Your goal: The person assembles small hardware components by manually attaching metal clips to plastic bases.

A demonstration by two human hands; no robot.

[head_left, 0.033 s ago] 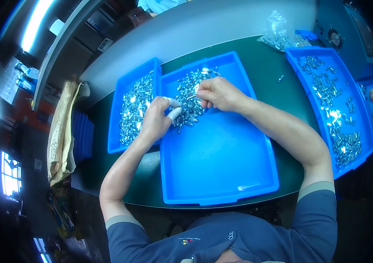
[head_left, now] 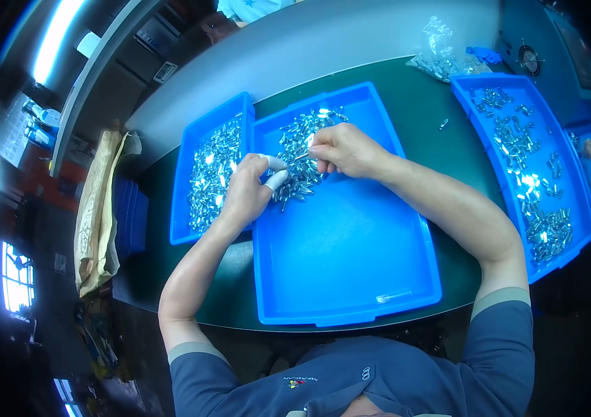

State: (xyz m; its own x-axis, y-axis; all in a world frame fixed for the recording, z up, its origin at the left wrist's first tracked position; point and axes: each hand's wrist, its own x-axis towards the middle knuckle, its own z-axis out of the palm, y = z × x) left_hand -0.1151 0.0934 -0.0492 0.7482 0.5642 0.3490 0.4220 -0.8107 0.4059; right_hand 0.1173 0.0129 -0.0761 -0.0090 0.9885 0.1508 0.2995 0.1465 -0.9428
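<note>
My right hand point(head_left: 340, 149) pinches what looks like one metal piece point(head_left: 302, 157) over the middle tray point(head_left: 351, 250), left hand point(head_left: 250, 191) curled on its half-cleared pile point(head_left: 299, 153), left tray point(head_left: 188, 174) nearly full.

Three blue trays point(head_left: 351, 306) point(head_left: 184, 208) point(head_left: 469, 87) of countless small metal parts point(head_left: 295, 149), one clear bag point(head_left: 441, 52) and two hands point(head_left: 247, 191) point(head_left: 344, 149).

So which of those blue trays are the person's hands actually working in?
The large middle tray: both hands, left and right, rest on its pile of small metal parts. The narrow left tray and right tray go untouched.
</note>
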